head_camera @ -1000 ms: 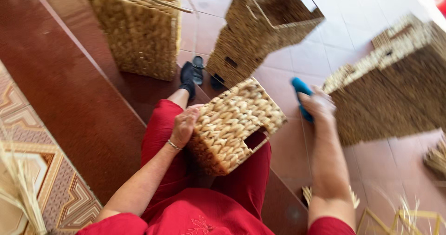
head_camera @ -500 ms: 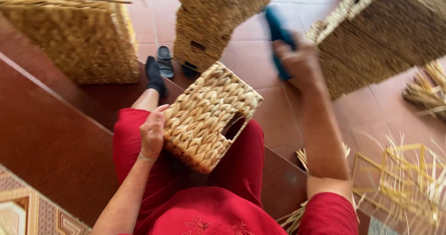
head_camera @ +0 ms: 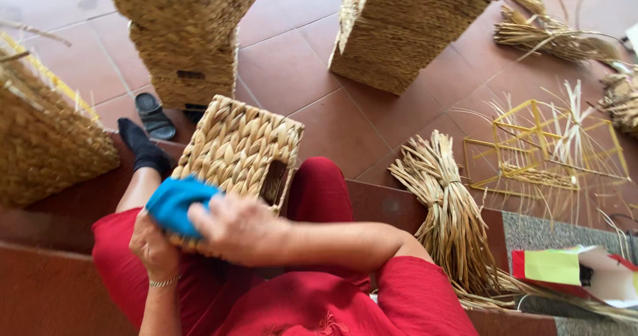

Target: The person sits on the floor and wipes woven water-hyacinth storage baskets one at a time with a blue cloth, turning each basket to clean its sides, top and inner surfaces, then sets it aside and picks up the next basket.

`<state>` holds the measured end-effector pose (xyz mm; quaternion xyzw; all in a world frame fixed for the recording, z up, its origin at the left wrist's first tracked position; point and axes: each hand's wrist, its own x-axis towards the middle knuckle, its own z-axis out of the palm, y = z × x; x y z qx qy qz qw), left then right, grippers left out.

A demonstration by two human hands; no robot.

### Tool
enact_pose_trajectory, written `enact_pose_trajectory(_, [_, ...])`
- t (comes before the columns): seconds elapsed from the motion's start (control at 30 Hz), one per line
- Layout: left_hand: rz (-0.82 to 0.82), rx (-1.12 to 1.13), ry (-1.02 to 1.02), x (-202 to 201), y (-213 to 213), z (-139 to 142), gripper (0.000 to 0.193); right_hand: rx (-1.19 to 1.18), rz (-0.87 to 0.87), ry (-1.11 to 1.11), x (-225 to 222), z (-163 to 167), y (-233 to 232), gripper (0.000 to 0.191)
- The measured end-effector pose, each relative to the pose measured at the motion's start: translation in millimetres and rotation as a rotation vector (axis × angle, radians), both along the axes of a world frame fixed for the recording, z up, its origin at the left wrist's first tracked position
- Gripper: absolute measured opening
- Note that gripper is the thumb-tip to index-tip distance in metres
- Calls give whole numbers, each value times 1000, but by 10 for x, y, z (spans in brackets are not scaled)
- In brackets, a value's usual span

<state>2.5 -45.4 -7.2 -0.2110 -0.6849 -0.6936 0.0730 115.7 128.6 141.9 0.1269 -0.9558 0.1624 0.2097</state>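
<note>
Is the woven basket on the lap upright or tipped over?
Tipped. The woven basket rests on the lap with its handle slot facing up; the right hand holds a blue object against it.

I see the woven basket (head_camera: 239, 151) on the lap, both hands (head_camera: 199, 233) just near of it. A sandal (head_camera: 154, 115) lies far-left, a straw bundle (head_camera: 448, 210) right, a wire frame (head_camera: 548, 150) farther right on the floor (head_camera: 299, 77).

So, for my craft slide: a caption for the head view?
Right hand presses a blue tool on a woven basket steadied by the left hand.
</note>
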Motion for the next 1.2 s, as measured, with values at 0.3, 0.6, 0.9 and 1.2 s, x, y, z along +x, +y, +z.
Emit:
enact_pose_trajectory(0.3, [-25, -30, 51, 117, -68, 4, 38, 55, -272, 81, -486, -295, 635, 27])
enact_pose_trajectory(0.6, [49, -89, 145, 59, -124, -123, 43, -34, -655, -144, -1107, -377, 978, 30])
enact_pose_trajectory(0.9, [20, -46, 182, -67, 12, -169, 44, -36, -205, 99, 333, -390, -521, 23])
enact_pose_trajectory(1.2, [-21, -53, 176, -17, -75, -192, 45, 143, -470, 177, -271, -629, 399, 19])
